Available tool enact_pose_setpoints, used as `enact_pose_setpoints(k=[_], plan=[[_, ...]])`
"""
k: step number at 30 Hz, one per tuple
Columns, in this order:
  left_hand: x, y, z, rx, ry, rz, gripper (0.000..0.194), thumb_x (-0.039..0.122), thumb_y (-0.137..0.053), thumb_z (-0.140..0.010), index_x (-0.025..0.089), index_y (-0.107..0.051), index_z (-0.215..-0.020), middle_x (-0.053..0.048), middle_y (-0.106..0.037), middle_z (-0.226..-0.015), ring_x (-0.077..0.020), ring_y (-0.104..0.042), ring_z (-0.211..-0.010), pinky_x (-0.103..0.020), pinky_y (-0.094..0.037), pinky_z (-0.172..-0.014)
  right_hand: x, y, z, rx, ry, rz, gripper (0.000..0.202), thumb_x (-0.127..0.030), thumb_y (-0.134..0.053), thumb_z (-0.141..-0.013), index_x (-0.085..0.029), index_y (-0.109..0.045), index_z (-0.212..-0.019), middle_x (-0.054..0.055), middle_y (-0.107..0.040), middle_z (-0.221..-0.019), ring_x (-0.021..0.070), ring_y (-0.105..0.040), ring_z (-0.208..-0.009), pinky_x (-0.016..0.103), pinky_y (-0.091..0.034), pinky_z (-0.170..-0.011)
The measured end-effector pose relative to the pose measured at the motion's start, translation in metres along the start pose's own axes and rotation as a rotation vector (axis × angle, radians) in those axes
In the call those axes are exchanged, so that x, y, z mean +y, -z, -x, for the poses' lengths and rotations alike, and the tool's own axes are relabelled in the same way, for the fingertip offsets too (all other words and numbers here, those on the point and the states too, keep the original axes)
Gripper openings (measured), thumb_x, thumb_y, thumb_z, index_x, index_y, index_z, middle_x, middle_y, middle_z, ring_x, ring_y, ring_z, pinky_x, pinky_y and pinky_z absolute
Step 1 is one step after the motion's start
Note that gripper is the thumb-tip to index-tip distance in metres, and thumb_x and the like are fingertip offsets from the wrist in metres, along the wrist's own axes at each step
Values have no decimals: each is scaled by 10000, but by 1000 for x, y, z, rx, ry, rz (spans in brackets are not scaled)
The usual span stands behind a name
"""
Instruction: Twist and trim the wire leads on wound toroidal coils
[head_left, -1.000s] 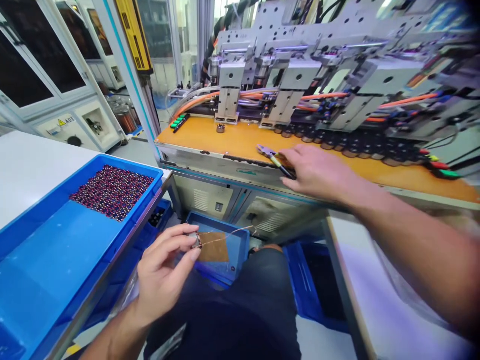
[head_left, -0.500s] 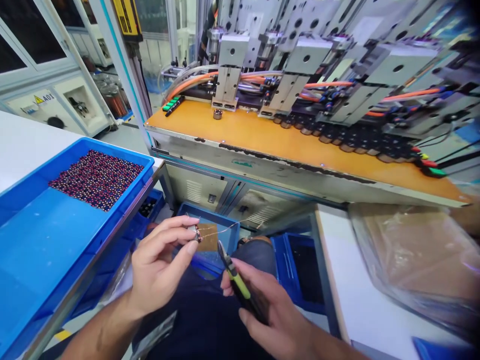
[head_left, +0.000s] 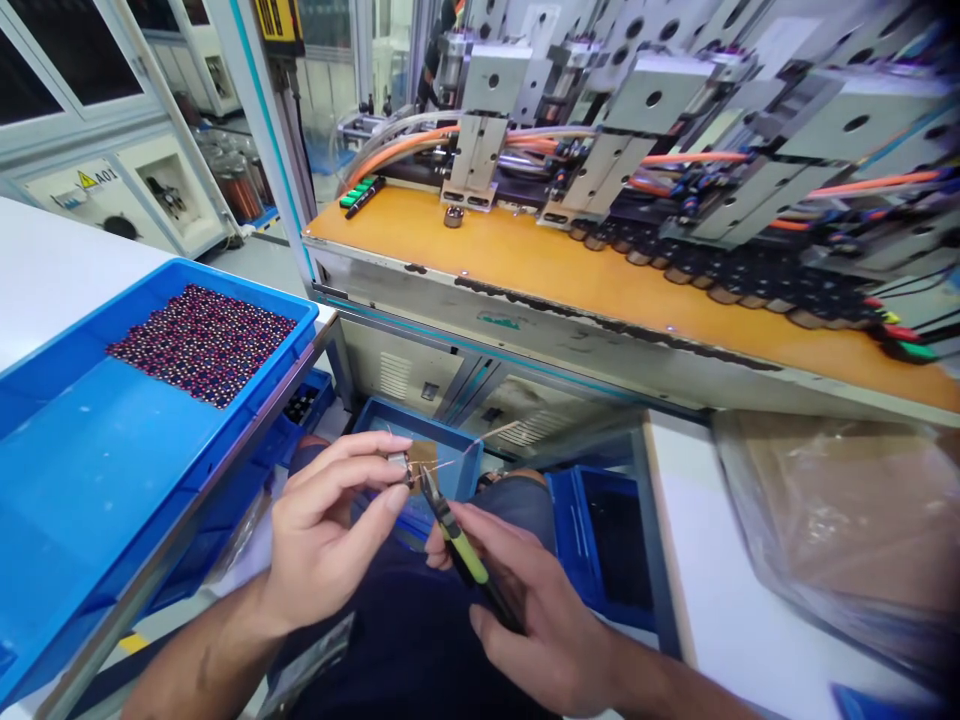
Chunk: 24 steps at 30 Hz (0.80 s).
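Between the thumb and fingertips of my left hand (head_left: 330, 530) is a small metallic component (head_left: 400, 464), with thin copper-coloured wires (head_left: 466, 452) trailing from it to the right. My right hand (head_left: 525, 600) is wrapped round cutting pliers (head_left: 463, 545) with green and black handles. The pliers' jaws are at the wires, close beside the component. Whether the jaws have closed on a wire is too small to tell. Both hands are over my lap, in front of a blue bin (head_left: 472, 465) with a piece of brown cardboard in it.
At left, a blue tray (head_left: 112, 440) holds many small dark and red parts (head_left: 206, 345). A machine with an orange ledge (head_left: 517, 250) carries a row of round dark parts (head_left: 720, 280). Plastic-wrapped material (head_left: 840, 520) lies on the right white table (head_left: 712, 600).
The pliers in my right hand have moved up and left to the wires beside the component. The view has shifted slightly, and my left hand keeps its pinch.
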<state>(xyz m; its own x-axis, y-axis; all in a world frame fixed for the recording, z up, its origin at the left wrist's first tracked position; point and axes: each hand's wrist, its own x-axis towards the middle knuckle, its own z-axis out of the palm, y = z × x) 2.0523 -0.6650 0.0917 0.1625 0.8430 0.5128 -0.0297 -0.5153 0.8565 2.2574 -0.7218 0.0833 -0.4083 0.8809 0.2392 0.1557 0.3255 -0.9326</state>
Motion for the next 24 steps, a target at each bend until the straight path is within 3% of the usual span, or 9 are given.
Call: enact_pose_setpoints(k=[10, 24], plan=[[0, 0, 2, -18, -22, -23, 380, -51, -653, -798, 223, -711, -1056, -55, -708, -1162, -182, -676, -1086, -339, -581, -947, -2, -1, -1, 27, 37, -81, 854, 8, -489, -688, -298, -396, -1480, 44, -614, -973, 145, -610, -797, 313, -565, -730], [2, -1, -1, -42, -32, -62, 363, -43, -662, -795, 216, -714, -1044, -57, -718, -1148, -155, -682, -1075, -276, -565, -946, -4, -5, 5, 19, -36, -116, 800, 22, -490, -752, -334, -420, -1465, 3, -553, -858, 106, -522, -676, 242, -486, -586]])
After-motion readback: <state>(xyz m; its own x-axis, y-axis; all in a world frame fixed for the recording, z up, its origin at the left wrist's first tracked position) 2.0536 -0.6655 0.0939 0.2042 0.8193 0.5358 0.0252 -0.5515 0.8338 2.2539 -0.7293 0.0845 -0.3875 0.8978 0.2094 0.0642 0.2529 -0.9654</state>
